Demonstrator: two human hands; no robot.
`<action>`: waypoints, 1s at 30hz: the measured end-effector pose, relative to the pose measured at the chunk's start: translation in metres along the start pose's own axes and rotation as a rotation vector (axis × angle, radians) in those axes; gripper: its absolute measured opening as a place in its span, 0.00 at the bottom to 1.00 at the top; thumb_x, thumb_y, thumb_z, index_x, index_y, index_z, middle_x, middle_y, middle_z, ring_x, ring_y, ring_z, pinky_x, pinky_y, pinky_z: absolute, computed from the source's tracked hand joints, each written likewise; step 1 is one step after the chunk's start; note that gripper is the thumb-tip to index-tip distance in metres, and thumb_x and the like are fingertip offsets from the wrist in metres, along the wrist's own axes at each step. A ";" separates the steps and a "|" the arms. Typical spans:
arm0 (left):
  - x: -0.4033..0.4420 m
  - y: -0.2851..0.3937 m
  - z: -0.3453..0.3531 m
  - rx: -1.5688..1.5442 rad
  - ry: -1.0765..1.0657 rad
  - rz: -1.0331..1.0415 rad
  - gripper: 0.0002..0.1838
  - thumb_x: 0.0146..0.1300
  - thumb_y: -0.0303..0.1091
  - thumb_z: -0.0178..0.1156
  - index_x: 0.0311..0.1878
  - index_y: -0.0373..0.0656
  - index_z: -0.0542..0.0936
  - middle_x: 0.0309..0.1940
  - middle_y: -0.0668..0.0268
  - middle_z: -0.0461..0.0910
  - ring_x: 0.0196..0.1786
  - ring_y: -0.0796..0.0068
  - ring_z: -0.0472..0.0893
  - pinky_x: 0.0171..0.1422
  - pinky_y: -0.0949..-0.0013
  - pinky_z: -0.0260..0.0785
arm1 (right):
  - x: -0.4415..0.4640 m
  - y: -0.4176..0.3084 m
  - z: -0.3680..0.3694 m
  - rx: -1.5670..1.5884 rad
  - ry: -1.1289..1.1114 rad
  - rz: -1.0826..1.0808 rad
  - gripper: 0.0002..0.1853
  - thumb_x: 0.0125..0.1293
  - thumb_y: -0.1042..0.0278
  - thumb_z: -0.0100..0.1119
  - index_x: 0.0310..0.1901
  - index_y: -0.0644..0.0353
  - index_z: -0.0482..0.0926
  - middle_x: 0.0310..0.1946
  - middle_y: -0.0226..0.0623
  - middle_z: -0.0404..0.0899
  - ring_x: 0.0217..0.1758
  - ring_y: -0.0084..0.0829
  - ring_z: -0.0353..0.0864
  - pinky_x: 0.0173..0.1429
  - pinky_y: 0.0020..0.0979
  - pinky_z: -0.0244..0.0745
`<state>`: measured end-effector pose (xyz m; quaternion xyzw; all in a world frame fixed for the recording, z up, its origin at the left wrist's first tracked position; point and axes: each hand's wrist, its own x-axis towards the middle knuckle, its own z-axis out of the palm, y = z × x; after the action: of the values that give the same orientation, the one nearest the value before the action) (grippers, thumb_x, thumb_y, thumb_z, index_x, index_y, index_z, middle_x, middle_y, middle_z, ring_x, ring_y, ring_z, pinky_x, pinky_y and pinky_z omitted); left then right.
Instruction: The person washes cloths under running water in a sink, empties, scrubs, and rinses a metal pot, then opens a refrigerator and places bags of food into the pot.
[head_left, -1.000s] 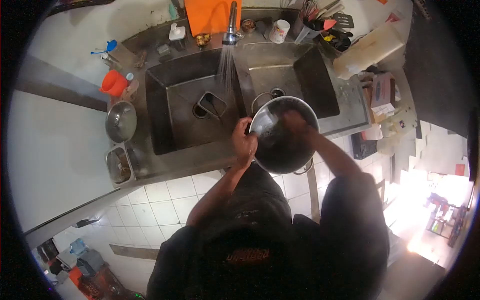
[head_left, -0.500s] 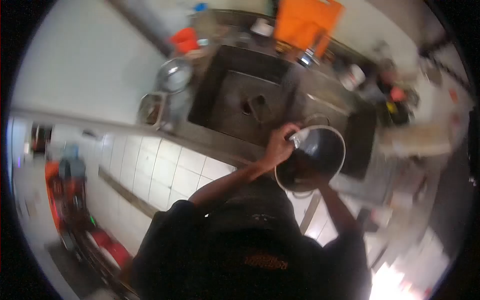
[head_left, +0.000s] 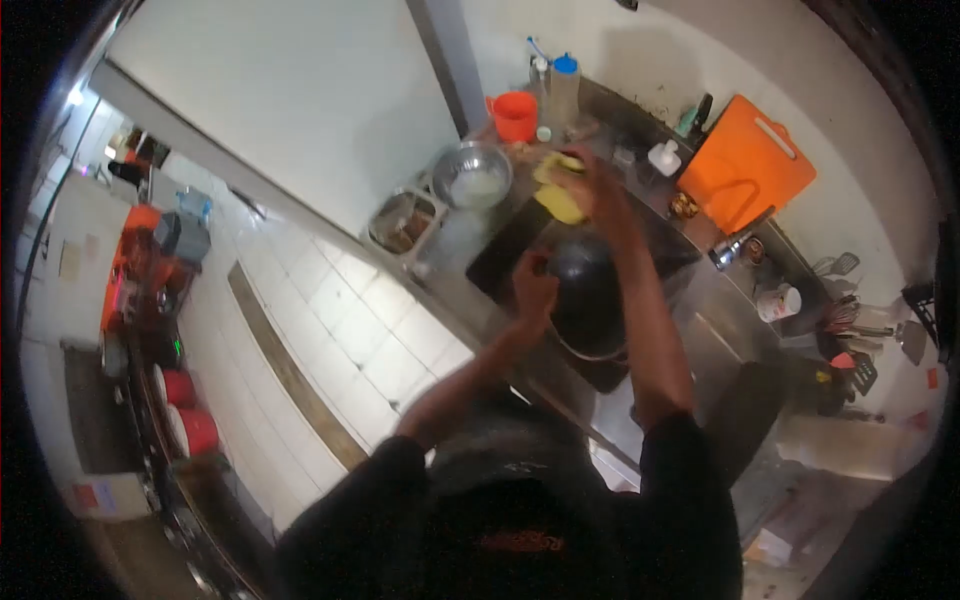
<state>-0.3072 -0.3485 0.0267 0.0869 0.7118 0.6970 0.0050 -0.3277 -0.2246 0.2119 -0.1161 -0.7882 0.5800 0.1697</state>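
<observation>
A dark, round pot [head_left: 590,315] with a pale rim is tilted over the sink, its shiny surface facing up. My left hand [head_left: 537,288] is closed at the pot's left side, where a handle seems to be; the fingers partly hide it. Farther up, my right hand [head_left: 583,185] is at the sink's back edge with its fingers around a soft yellow cloth [head_left: 560,204], which may be a sponge. Motion blurs this hand somewhat. The dark sink [head_left: 497,262] shows around the pot.
Left of the sink stand a metal bowl [head_left: 473,178] and a metal tray [head_left: 403,222]. Behind are a red mug [head_left: 515,116], a blue-capped bottle [head_left: 565,90] and a white dispenser bottle [head_left: 664,158]. An orange cutting board [head_left: 745,165] leans on the wall. Utensils hang at right.
My right hand has left the pot and moved up to the yellow cloth. My left hand stays at the pot's side. The camera view has turned, and the pot is now over the sink.
</observation>
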 end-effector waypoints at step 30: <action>0.104 -0.036 0.129 -0.094 -0.787 0.222 0.14 0.46 0.10 0.47 0.35 0.34 0.74 0.42 0.57 0.80 0.49 0.65 0.79 0.56 0.68 0.67 | -0.043 0.273 -0.179 -0.343 0.906 0.267 0.27 0.70 0.58 0.50 0.62 0.64 0.54 0.51 0.49 0.72 0.51 0.38 0.76 0.51 0.35 0.72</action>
<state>-0.3975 -0.2072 -0.0010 0.4229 0.6092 0.6386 0.2055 -0.2199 -0.0021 -0.0061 -0.4823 -0.6978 0.3499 0.3975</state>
